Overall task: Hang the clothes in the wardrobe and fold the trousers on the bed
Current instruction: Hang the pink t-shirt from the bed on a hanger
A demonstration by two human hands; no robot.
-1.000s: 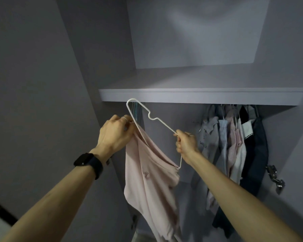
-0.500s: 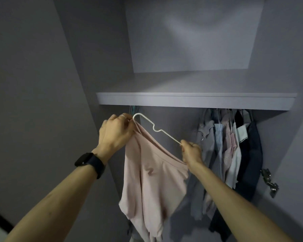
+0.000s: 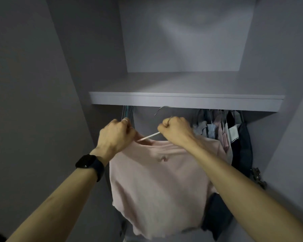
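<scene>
While the right hand point(image 3: 175, 131) gripped the hanger point(image 3: 150, 136) at its neck to aim the hook under the shelf point(image 3: 185, 102), the left hand point(image 3: 115, 137) pinched the shirt point(image 3: 157, 186) shoulder onto it.

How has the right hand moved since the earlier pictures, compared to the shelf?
Yes. The right hand has risen toward the shelf edge and shifted left, nearer the left hand, gripping the white hanger.

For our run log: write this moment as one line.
left hand: grips pink top | right hand: grips white hanger | hook: unhung
</scene>
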